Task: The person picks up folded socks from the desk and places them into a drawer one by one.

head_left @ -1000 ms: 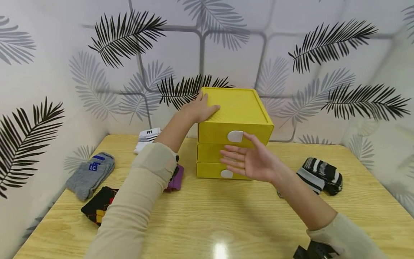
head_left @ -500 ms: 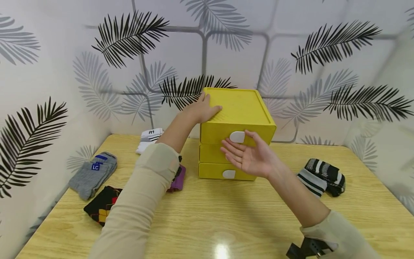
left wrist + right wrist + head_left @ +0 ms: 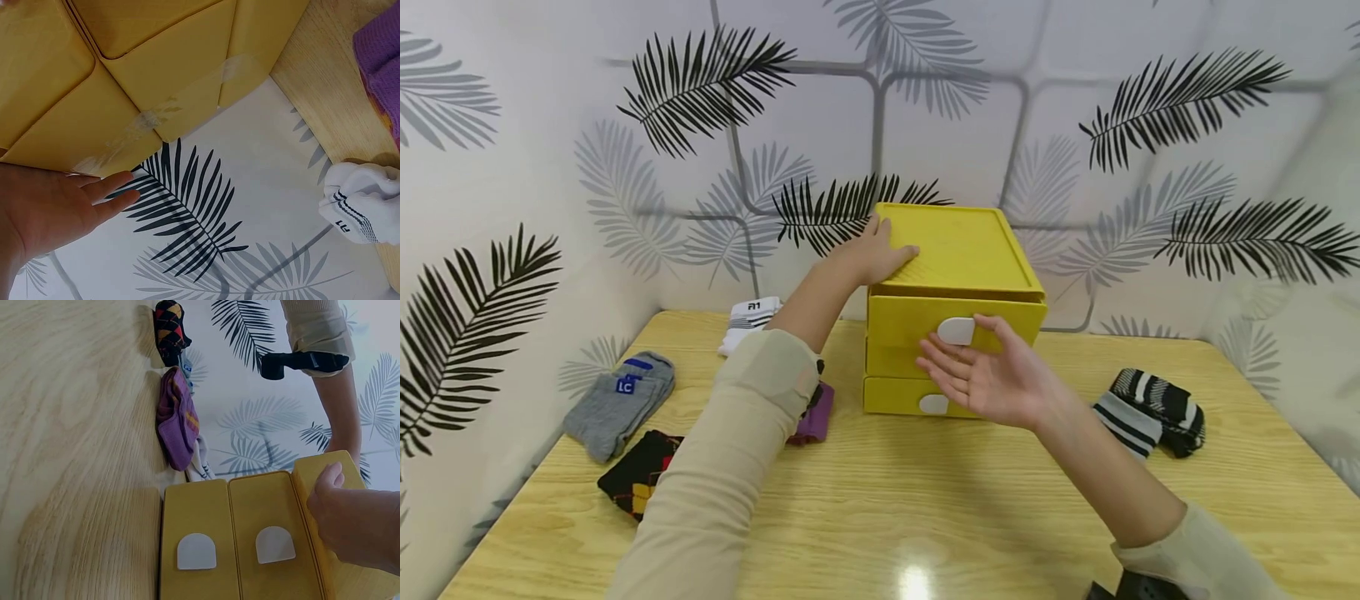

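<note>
A yellow chest of three drawers point(image 3: 962, 242) stands at the back of the table. My left hand point(image 3: 874, 257) rests on its top left edge, thumb on the top; in the left wrist view its straight fingers lie along the taped side. My right hand point(image 3: 1000, 383), palm turned up, pinches the white tab point(image 3: 957, 331) of the top drawer point(image 3: 901, 321) between thumb and index finger. That drawer is pulled slightly out, leaving a dark gap under the top panel. In the right wrist view the middle tab point(image 3: 275, 544) and bottom tab point(image 3: 197, 551) show; the top tab is hidden by the hand.
On the left lie grey socks point(image 3: 621, 404), black argyle socks point(image 3: 638, 475), purple socks point(image 3: 814, 417) and white striped socks point(image 3: 748, 321). Black-and-white striped socks point(image 3: 1150, 412) lie on the right. A patterned curtain point(image 3: 820, 125) hangs behind the table.
My right hand has come to the top drawer's tab and drawn the drawer slightly toward me. The left hand keeps its place on the chest.
</note>
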A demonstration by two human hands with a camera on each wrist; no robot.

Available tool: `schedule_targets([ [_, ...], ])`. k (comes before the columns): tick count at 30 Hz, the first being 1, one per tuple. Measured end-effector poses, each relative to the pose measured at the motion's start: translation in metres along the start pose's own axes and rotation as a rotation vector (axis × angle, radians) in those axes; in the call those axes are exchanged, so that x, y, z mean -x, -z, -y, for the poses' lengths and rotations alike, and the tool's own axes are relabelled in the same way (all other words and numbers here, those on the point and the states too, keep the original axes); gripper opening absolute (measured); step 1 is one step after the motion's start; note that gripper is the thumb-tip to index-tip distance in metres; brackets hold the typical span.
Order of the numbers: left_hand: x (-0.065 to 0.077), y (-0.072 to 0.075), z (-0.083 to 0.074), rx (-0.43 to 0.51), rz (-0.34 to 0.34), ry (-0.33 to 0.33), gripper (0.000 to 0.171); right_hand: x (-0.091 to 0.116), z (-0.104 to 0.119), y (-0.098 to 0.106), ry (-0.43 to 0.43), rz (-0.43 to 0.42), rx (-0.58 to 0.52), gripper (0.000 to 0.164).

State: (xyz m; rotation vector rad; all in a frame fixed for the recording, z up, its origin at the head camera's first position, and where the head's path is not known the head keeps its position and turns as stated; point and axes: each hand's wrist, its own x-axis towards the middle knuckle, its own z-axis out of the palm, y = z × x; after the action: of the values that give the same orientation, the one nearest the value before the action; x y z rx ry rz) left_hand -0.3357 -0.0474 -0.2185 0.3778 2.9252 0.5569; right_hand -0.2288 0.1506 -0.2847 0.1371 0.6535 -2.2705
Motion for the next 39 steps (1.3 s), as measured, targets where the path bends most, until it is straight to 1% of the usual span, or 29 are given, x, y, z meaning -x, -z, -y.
schedule_targets([
  [9, -0.002, 0.0, 0.003, 0.0, 0.005, -0.008, 0.077, 0.016, -0.011, -0.001, -0.023, 0.027, 0.058, 0.053],
  [18, -0.002, 0.001, 0.004, 0.002, 0.006, -0.021, 0.078, 0.031, -0.021, -0.001, -0.04, 0.047, 0.06, 0.052],
  [22, -0.002, 0.003, 0.003, 0.007, 0.02, -0.019, 0.078, 0.037, -0.024, -0.001, -0.052, 0.065, 0.066, 0.052],
  [28, -0.003, 0.004, 0.003, 0.015, 0.032, -0.012, 0.079, 0.044, -0.032, -0.002, -0.073, 0.065, 0.055, 0.053],
  [35, -0.001, 0.004, 0.002, 0.029, 0.044, -0.018, 0.079, 0.056, -0.041, 0.001, -0.105, 0.122, 0.04, 0.05],
  [39, 0.0, 0.003, 0.002, 0.033, 0.049, -0.017, 0.079, 0.062, -0.046, 0.001, -0.115, 0.129, 0.036, 0.051],
])
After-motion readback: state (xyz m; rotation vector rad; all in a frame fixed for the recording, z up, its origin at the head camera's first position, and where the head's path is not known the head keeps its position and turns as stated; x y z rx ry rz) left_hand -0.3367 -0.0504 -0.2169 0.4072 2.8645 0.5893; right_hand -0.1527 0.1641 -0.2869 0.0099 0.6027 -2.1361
